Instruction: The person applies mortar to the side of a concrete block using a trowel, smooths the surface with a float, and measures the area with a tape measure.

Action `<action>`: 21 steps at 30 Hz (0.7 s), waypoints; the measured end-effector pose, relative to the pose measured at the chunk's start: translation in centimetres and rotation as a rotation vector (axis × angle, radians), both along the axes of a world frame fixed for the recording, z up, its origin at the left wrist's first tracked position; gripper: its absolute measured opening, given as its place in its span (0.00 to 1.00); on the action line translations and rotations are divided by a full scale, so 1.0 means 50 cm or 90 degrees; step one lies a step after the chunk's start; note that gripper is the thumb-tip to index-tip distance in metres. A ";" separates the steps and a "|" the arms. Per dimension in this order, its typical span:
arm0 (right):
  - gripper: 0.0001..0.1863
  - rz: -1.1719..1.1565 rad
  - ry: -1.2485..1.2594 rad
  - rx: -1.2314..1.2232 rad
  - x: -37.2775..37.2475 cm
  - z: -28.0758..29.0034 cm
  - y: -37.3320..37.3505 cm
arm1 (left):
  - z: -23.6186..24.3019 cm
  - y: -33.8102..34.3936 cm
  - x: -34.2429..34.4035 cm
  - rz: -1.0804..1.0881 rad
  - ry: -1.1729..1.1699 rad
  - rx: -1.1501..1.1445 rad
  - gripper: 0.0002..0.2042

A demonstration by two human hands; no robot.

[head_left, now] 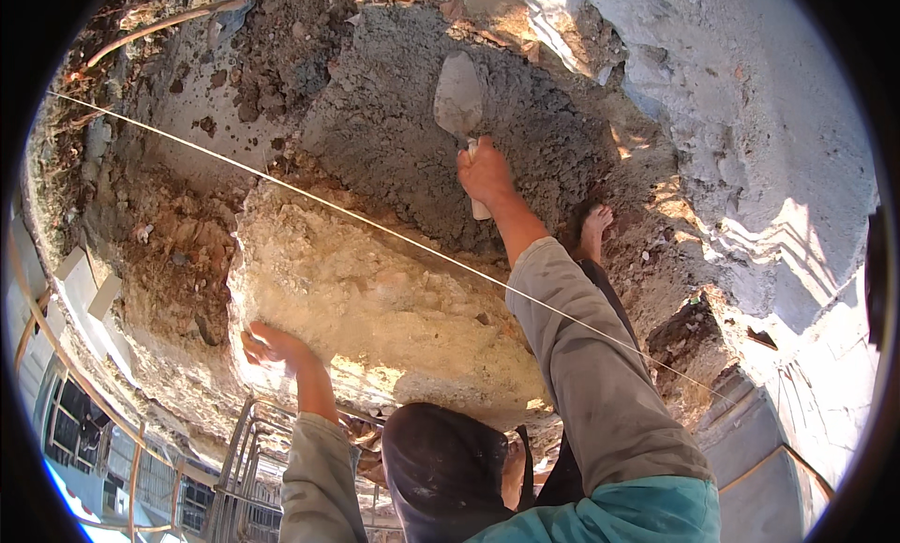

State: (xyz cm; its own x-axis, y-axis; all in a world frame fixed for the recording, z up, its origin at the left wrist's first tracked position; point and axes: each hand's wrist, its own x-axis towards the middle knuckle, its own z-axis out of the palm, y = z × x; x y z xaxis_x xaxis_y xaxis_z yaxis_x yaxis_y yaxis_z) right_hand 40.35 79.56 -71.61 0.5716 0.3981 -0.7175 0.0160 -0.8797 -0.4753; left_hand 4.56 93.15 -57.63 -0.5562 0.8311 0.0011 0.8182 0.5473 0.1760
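My right hand [484,173] is closed around the pale handle of a trowel [458,94], whose broad grey blade points away from me over a bed of dark grey wet mortar [366,107]. My left hand [274,346] hangs open with loosely curved fingers at the left edge of a pale, rough earth-and-stone ledge [394,309]. A taut white string [350,213] runs diagonally across the work area and over my right sleeve. Whether my left fingers touch the ledge I cannot tell.
A rough grey wall [741,130] rises on the right. My bare foot [596,226] is beside the mortar, and my dark knee [441,459] is low in view. Bent steel bars [236,459] stand at lower left, with bamboo poles [136,468] beyond. A curved stick [150,32] lies at upper left.
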 end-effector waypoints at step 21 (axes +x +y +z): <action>0.18 0.567 -0.057 -0.088 0.077 0.037 0.191 | 0.028 -0.015 0.035 -0.067 -0.020 -0.021 0.32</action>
